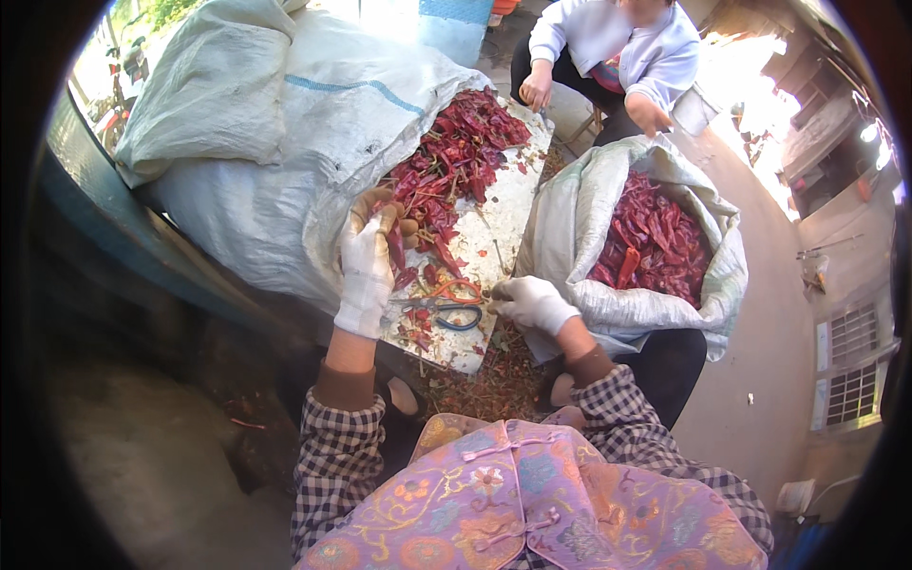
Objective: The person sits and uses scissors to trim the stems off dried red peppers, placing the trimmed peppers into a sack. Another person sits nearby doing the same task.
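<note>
My left hand (365,267), in a white work glove with tan-coated fingers, pinches a dried red chili pepper (395,246) at the edge of the chili heap (463,149). That heap spills from the mouth of a large white woven sack (235,192) onto a pale board (499,221). My right hand (531,303), gloved alike, hovers by the board's right edge with its fingers curled; whether anything is between them is hidden. Scissors (456,308) with one orange and one dark blue handle loop lie on the board between my hands, amid chili scraps.
To the right stands an open white woven sack (581,263) holding many dried red chilies (652,242). A person (613,57) in a pale jacket sits across from me, hands near the board and sack. Stems and scraps (491,377) litter the ground below the board.
</note>
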Demonstrator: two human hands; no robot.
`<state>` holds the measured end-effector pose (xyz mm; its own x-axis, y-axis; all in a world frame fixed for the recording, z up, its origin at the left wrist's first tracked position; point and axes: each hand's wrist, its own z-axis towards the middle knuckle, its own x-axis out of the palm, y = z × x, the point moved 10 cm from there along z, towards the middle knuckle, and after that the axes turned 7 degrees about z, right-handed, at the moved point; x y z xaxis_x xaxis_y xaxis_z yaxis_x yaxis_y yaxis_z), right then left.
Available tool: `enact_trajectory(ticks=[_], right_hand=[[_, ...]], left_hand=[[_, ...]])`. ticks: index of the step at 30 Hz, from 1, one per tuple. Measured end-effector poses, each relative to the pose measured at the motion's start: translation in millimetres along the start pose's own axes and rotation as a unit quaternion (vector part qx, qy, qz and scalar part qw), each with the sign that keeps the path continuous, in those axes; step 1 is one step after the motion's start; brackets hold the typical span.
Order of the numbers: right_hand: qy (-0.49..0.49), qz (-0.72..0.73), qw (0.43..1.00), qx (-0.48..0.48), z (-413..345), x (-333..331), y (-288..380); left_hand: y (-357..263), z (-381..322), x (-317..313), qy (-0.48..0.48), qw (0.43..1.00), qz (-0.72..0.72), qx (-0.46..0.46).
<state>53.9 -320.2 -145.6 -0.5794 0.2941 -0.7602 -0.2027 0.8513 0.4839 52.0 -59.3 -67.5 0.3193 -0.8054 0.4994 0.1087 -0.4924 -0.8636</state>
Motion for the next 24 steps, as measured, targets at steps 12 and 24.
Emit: enact_trajectory(ticks=[12, 24], right_hand=[[-0.222, -0.025, 0.975, -0.014, 85, 11, 56], [-0.324, 0.015, 0.938, -0.123, 14, -37, 105]], left_hand=[[31, 9, -3, 0.004, 0.996, 0.063, -0.055], [56, -2, 34, 0.088, 0.956, 0.280, -0.015]])
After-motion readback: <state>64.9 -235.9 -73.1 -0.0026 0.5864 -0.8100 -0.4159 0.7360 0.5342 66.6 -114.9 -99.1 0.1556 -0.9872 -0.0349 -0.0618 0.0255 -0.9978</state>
